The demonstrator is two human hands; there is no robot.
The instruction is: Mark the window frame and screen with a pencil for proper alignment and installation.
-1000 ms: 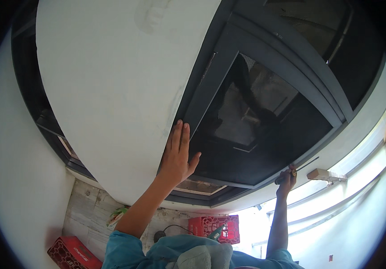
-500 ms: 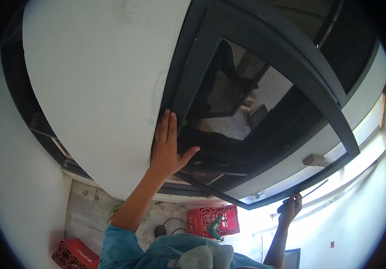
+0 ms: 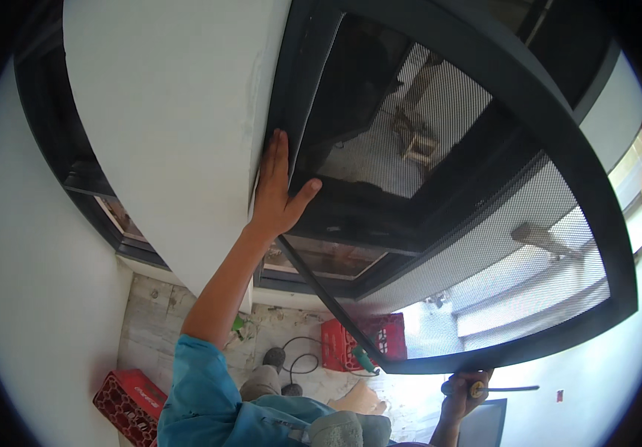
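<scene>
A dark-framed mesh screen panel (image 3: 514,363) is swung outward from a dark window frame (image 3: 282,89) beside a white wall. Flat against the upright of that frame lies my left hand (image 3: 277,197), fingers straight and thumb spread, holding nothing. Below the panel's outer lower edge, my right hand (image 3: 456,402) is closed around the handle of a screwdriver (image 3: 514,388), whose shaft points right. A fingertip of this hand reaches up to the panel's edge; whether it grips the panel I cannot tell.
A red plastic crate (image 3: 336,346) stands on the floor behind the panel's lower corner, with a green power tool (image 3: 365,360) on it and a black cord (image 3: 302,339) nearby. Another red crate (image 3: 131,410) sits at lower left. Reflections show in the window glass (image 3: 350,97).
The screen panel has swung further out toward me, its mesh now in front of the bright wall. My left hand is higher up the frame; my right hand is lower, the screwdriver turned level.
</scene>
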